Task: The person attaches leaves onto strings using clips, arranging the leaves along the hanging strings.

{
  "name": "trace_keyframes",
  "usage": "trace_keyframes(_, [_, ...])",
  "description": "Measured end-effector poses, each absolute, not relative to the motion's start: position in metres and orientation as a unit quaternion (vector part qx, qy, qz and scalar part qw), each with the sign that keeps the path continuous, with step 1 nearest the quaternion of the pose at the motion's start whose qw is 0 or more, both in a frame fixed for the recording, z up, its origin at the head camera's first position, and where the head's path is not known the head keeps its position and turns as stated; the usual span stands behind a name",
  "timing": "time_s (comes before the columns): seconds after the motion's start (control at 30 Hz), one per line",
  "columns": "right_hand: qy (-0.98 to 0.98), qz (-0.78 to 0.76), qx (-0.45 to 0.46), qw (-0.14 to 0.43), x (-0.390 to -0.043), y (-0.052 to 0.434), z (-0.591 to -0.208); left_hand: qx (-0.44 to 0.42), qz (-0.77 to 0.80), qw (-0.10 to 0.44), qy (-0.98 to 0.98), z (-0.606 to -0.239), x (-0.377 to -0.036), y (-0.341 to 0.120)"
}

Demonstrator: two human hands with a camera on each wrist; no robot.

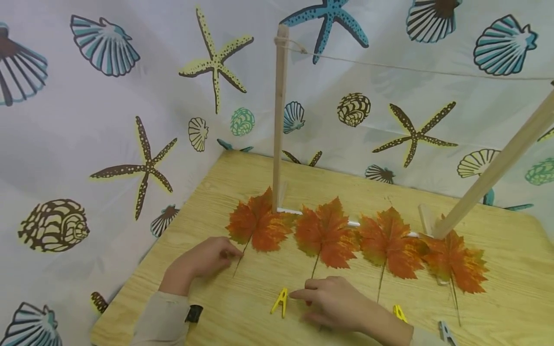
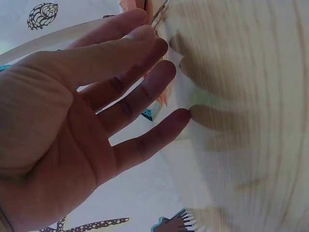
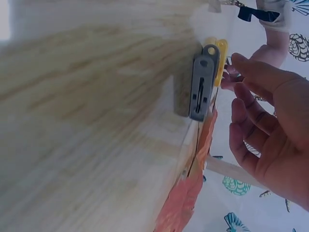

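Note:
My left hand pinches the thin stem of the leftmost orange maple leaf between thumb and forefinger. In the left wrist view its other fingers spread loosely over the wood. My right hand hovers low over the table, fingers loosely bent and holding nothing visible. Its forefinger points at a yellow clothespin, just short of it. A bit of something red peeks out under that hand, mostly hidden. Another yellow clothespin and a grey clothespin lie by the right forearm; the right wrist view shows the grey clothespin close up.
More artificial leaves lie in a row: one second from left, one third, one at right. Behind them stand a left wooden post and a right post, with a string tied across. Patterned cloth encloses the table.

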State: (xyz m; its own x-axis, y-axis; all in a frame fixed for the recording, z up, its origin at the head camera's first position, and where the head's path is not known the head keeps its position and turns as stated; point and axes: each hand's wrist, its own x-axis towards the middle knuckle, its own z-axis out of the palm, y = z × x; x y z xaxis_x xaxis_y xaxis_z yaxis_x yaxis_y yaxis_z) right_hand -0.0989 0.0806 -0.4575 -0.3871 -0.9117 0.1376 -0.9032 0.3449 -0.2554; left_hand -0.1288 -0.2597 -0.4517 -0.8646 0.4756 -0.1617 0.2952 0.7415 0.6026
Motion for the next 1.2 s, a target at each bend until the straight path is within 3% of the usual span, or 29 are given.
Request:
trace_keyframes(0.4, [0.826, -0.124, -0.55, 0.021, -0.097, 0.056, -0.461, 0.25, 0.292, 0.131, 0.914, -0.461, -0.135, -0.26])
trace_keyframes(1.2, [0.807, -0.121, -0.577, 0.026, -0.102, 0.033, -0.465, 0.224, 0.285, 0.118, 0.924, -0.469, -0.137, -0.258])
